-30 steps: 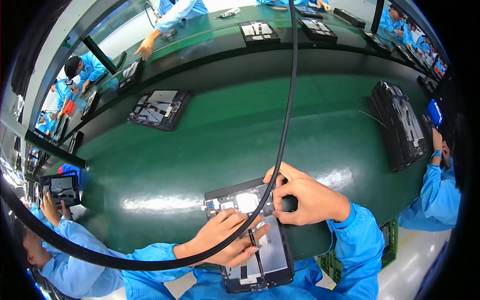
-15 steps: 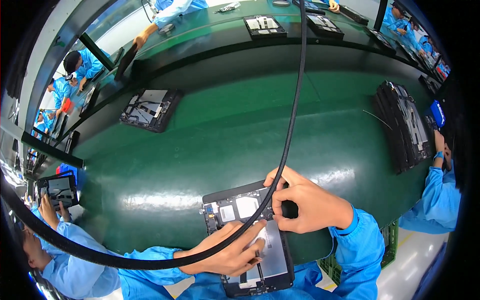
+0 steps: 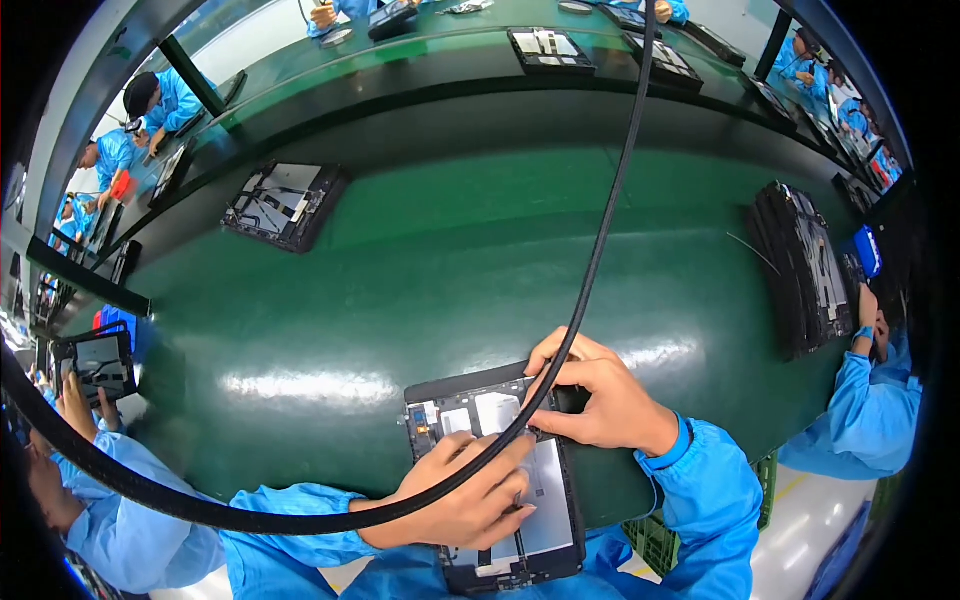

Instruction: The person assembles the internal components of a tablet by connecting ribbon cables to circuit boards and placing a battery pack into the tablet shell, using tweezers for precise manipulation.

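Observation:
An opened tablet [image 3: 551, 500] lies tilted at the table's near edge, its silver plate, white patches and dark circuit parts exposed. My left hand [image 3: 450, 500] rests across its middle, fingers bent but spread, and hides part of the inside. Above it, my right hand [image 3: 612, 395] reaches over the tablet's right edge. Its thumb and index finger pinch close to the circuit parts, by my left fingertips; whatever is between them is too small to make out. A thick black cable [image 3: 600, 250] hangs in front of the view and covers some of the fingertips.
On the green table [image 3: 440, 290], a stack of opened tablets [image 3: 275, 205] stands at far left and a taller stack [image 3: 800, 270] at right. Co-workers sit on both sides; the left one holds a tablet [image 3: 97, 365]. A green crate [image 3: 655, 545] stands below the table.
My right thumb and index finger have moved left, inward over the tablet, nearer my left hand. The view has shifted slightly. Across the table, a dark panel a person held is now elsewhere.

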`<state>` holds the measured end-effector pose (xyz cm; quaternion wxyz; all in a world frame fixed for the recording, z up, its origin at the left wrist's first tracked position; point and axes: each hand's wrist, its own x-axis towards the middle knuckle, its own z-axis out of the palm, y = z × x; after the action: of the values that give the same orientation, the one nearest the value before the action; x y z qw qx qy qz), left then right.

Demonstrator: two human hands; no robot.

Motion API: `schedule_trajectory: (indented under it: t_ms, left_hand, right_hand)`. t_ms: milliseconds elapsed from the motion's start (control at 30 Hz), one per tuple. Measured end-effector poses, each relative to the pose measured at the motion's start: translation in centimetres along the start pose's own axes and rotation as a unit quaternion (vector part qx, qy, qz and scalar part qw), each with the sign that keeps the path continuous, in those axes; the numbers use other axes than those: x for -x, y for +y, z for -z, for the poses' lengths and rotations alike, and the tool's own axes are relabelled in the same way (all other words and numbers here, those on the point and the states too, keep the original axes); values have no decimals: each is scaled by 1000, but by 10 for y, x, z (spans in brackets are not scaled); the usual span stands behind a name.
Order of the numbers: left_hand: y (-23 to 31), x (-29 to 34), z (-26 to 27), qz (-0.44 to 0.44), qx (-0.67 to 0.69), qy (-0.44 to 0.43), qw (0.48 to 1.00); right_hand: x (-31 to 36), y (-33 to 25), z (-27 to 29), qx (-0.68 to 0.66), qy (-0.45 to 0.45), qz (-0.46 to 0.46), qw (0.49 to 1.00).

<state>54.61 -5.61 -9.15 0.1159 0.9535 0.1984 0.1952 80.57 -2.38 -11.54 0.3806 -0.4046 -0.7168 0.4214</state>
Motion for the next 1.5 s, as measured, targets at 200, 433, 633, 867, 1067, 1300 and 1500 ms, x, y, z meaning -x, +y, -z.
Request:
schedule_trajectory:
  t_ms: [200, 433, 633, 867, 1067, 1300, 1500]
  left_hand:
    - [2, -9, -7, -3, 7, -32, 999]
    - [5, -18, -12, 8, -1, -19, 1000]
    - [7, -29, -14, -23, -37, -22, 999]
    - [9, -35, -22, -5, 24, -14, 1000]
    - [10, -41, -30, 3, 41, -27, 999]
    - [13, -50, -40, -5, 45, -25, 999]
    - [14, -63, -38, 0, 37, -17, 999]
  right_hand:
    - [3, 10, 1, -6, 27, 9, 1000]
    - [7, 5, 22, -3, -37, 1, 999]
    - [12, 3, 38, -21, -115, -40, 992]
    - [14, 5, 49, -54, -128, -58, 989]
    - [13, 1, 58, -70, -137, -97, 983]
    - [18, 12, 66, -46, -157, -97, 982]
    - [23, 16, 68, -80, -132, -127, 980]
